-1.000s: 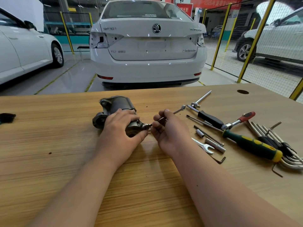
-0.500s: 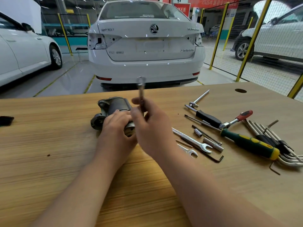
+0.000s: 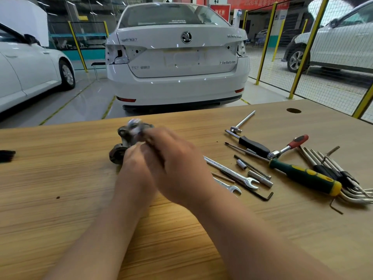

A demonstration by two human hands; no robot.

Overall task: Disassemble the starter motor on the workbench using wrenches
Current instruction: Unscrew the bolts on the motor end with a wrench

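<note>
so the starter motor [image 3: 127, 138] is lying on its side on the wooden table [image 3: 60, 199], a bit left of centre, and both hands are bunched up on it. the left hand [image 3: 131, 166] sits on the near end of the motor body and looks like it's gripping it to keep it from rolling, though most of its fingers are hidden. the right hand [image 3: 177, 168] crosses over the top of the left with its fingers curled in, and a blurry shiny bit pokes out past them at the far side of the motor. i read that as a small wrench [image 3: 134, 123] pinched in that hand, but the motion blur is heavy, so i can't make out which fastener it's on, or whether it's seated at all. progress-wise i'd call this early days: what i can see of the motor looks like it's all in one piece, and i don't spot any loose bolts, covers or motor parts laid out on the table. so pretty much the whole teardown looks left to do: crack the fasteners loose, then split the housing. off to the right is the tool spread, well apart from the motor: two open-end wrenches [image 3: 232, 171], a green and yellow screwdriver [image 3: 304, 176], a red-handled ratchet [image 3: 290, 146], a couple of sockets [image 3: 260, 178] and a bunch of hex keys [image 3: 343, 178]. a white car [image 3: 177, 61] is parked just beyond the table.
</note>
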